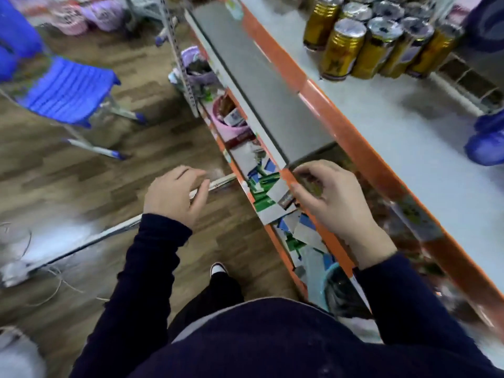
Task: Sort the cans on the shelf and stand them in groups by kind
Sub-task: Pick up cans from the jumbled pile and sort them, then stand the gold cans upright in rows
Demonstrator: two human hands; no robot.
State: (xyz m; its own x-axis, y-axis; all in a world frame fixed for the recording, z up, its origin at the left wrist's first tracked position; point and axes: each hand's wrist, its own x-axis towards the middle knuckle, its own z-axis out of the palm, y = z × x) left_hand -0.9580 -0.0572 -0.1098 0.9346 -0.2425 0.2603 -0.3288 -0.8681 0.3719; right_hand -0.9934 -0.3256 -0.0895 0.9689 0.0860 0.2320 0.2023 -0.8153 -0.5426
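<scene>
Gold cans [342, 50] stand bunched at 1 o'clock on the shelf [381, 126], likely grouped by kind; left hand [174, 195] at 9 o'clock hangs loose and empty, right hand [330, 197] at 3 o'clock curled, grip untellable

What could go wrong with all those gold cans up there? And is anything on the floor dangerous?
1. The gold cans stand packed tight, near the shelf's orange front edge. Pulling one out could knock its neighbours over, maybe off the shelf.
2. Loose cables lie on the floor to the person's left; a sideways step might catch one.
3. The blue stool stands close by, easy to bump.
</scene>
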